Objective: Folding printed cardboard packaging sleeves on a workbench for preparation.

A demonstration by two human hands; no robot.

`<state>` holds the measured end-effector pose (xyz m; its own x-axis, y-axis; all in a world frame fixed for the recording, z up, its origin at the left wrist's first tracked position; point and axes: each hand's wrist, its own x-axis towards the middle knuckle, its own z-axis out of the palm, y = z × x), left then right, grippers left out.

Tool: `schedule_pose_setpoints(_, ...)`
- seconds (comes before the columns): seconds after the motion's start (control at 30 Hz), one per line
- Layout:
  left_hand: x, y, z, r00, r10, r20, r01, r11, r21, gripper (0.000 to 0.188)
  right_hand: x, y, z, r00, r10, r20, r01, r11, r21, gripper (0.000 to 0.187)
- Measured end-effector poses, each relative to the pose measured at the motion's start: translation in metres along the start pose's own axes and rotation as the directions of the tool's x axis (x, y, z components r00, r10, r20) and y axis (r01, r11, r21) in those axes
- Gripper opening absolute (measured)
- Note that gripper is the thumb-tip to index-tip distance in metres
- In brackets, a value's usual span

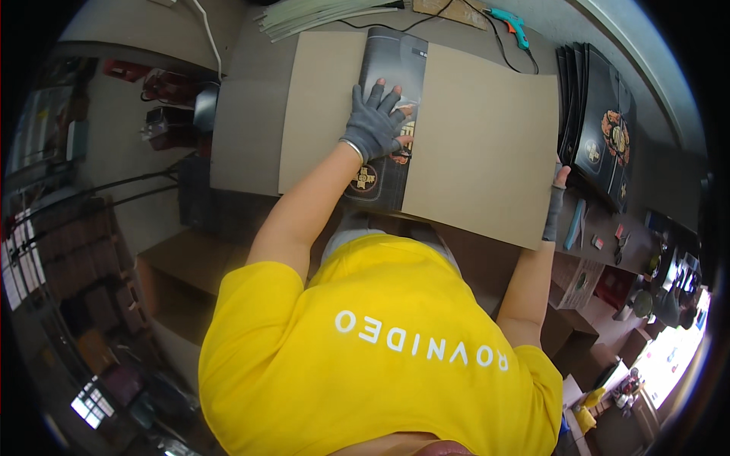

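Observation:
A wide cardboard cover lies spread before me, with a grey-brown left panel, a black printed strip with gold and orange marks, and a large grey-brown right panel. My left hand, in a grey fingerless glove, presses flat on the strip with its fingers spread. At the outer edge of the right panel is my right hand, also gloved; its fingers are partly hidden by the board, and it appears to grip that edge.
Black printed covers stand stacked at the right. A teal glue gun with a black cord lies at the back, near a bundle of pale strips. A blue tool and scissors rest at the right; a cardboard box is below left.

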<state>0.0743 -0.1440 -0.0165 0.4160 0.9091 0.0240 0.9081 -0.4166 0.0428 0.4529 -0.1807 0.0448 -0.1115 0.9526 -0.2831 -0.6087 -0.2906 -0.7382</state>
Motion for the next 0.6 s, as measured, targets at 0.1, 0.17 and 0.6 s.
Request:
schedule_pose_setpoints(0.1,0.000,0.003,-0.023,0.989,0.028,0.144,-0.032,0.999,0.026,0.097,0.011,0.013,0.008,0.966,-0.255,-0.048,0.235,0.938,-0.255,0.066)
schedule_pose_setpoints(0.17,0.001,0.000,-0.036,0.968,0.053,0.246,-0.056,0.998,0.005,0.112,0.016,0.025,0.024,0.941,-0.337,0.007,0.299,0.825,-0.480,0.071)
schedule_pose_setpoints(0.6,0.003,-0.001,-0.037,0.903,0.057,0.427,-0.139,0.977,0.163,0.143,0.054,0.103,0.091,0.786,-0.328,0.523,0.377,-0.416,-0.828,0.068)
